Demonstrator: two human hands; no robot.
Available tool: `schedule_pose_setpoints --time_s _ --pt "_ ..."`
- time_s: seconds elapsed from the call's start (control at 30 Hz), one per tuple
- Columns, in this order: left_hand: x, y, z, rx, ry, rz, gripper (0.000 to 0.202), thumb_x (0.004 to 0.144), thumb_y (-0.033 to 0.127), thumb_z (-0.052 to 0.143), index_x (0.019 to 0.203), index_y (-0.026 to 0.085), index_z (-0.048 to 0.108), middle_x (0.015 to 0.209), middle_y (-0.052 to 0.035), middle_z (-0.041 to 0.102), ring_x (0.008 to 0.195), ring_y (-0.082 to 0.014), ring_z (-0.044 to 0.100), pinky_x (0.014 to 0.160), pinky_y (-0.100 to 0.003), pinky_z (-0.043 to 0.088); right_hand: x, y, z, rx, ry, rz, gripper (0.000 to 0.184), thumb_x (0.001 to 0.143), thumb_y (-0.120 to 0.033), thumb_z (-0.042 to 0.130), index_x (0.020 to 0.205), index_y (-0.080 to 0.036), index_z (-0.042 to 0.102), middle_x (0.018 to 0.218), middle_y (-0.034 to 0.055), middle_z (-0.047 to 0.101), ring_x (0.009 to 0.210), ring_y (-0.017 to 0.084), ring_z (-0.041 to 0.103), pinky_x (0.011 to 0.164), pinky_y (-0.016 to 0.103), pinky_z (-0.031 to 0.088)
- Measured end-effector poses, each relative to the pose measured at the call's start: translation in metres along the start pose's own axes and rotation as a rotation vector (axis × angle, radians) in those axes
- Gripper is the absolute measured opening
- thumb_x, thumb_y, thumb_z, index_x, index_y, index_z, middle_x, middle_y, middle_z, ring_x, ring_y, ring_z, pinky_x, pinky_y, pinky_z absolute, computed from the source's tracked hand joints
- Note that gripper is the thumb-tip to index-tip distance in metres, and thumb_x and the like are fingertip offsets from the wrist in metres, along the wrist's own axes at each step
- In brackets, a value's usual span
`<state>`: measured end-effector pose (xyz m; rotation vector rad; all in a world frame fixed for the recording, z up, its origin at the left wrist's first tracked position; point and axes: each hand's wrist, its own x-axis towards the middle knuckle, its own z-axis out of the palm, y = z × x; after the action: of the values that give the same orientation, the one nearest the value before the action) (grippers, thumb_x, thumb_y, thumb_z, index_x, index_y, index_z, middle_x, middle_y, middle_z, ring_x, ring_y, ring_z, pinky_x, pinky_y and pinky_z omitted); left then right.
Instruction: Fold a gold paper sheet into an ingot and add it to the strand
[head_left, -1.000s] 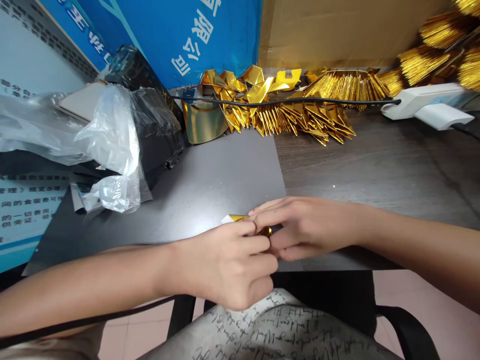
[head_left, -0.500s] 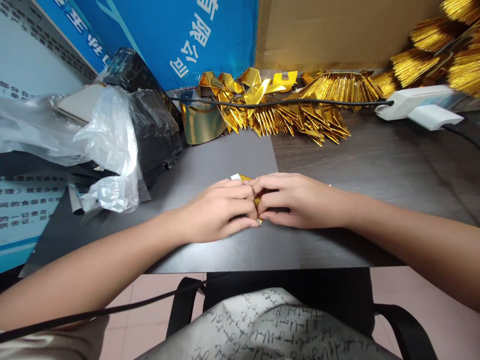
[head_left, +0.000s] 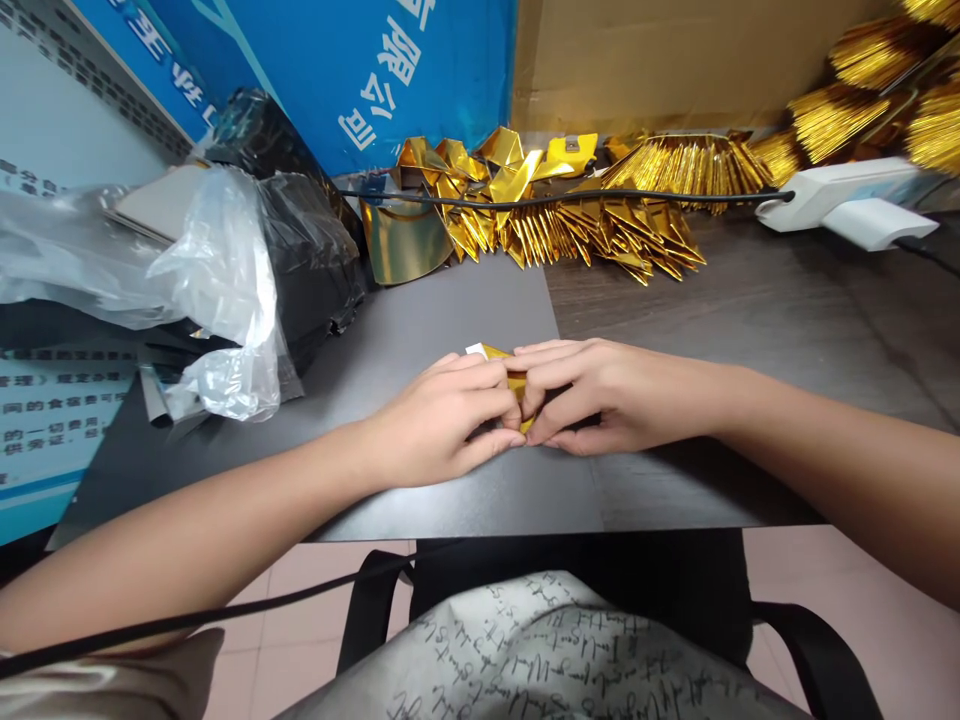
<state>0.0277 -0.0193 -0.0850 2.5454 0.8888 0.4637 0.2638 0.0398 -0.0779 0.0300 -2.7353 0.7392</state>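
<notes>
A small piece of gold foil paper (head_left: 517, 383) with a white corner lies on the dark grey sheet, mostly covered by my fingers. My left hand (head_left: 457, 418) is curled over its left side, thumb and fingertips pressed together at the near edge. From the right, my right hand (head_left: 592, 395) pinches the same paper with bent fingers, its fingertips touching those of my left hand. How the paper is folded underneath cannot be seen.
Several folded gold foil pieces (head_left: 555, 225) lie in a row at the back. A black cable (head_left: 525, 204) crosses them to a white power strip (head_left: 847, 192). Left stands a black-wrapped bundle (head_left: 315, 260) with a clear plastic bag (head_left: 225, 290). Behind are a blue box (head_left: 300, 80) and cardboard (head_left: 660, 60).
My right hand has shifted slightly and spread its fingers a little, so more of the gold paper shows between the hands. My left hand has barely moved.
</notes>
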Motion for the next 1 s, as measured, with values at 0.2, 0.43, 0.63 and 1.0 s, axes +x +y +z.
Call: schedule_pose_setpoints --time_s 0.2,0.43,0.63,1.0 --pt "0.001 0.002 -0.001 -0.069 -0.014 -0.059 0.021 0.098 0.035 0.057 0.089 0.020 0.068 0.097 -0.0008 0.066 0.097 -0.0143 0.058 0.089 -0.030 0.039 0.000 -0.001 -0.002 -0.037 -0.027 -0.025 0.017 0.099 -0.022 0.060 0.100 -0.020 0.076 0.099 0.0033 0.073 0.102 0.015 0.068 0.122 0.043 0.038" --pt "0.002 0.004 -0.001 -0.106 -0.016 -0.091 0.017 0.096 0.032 0.060 0.086 0.020 0.068 0.094 0.0003 0.066 0.097 -0.0131 0.059 0.091 -0.029 0.040 -0.003 -0.001 -0.004 0.014 -0.047 -0.008 0.013 0.096 -0.021 0.063 0.101 -0.018 0.075 0.105 0.0025 0.073 0.107 0.015 0.068 0.126 0.042 0.031" --pt "0.003 0.007 -0.002 -0.131 -0.020 -0.118 0.013 0.095 0.028 0.062 0.086 0.020 0.067 0.095 0.0019 0.067 0.097 -0.0110 0.060 0.089 -0.027 0.038 -0.003 -0.002 -0.004 0.003 -0.056 -0.022 0.015 0.096 -0.022 0.065 0.106 -0.020 0.075 0.111 0.0028 0.072 0.112 0.015 0.067 0.128 0.043 0.029" --pt "0.004 0.014 -0.002 -0.109 -0.061 -0.259 0.015 0.091 0.030 0.063 0.081 0.020 0.066 0.095 0.0024 0.068 0.100 -0.0143 0.057 0.086 -0.032 0.026 -0.003 -0.002 -0.001 -0.070 -0.052 -0.044 0.020 0.098 -0.022 0.061 0.111 -0.021 0.076 0.119 0.0039 0.072 0.123 0.018 0.064 0.128 0.043 0.030"
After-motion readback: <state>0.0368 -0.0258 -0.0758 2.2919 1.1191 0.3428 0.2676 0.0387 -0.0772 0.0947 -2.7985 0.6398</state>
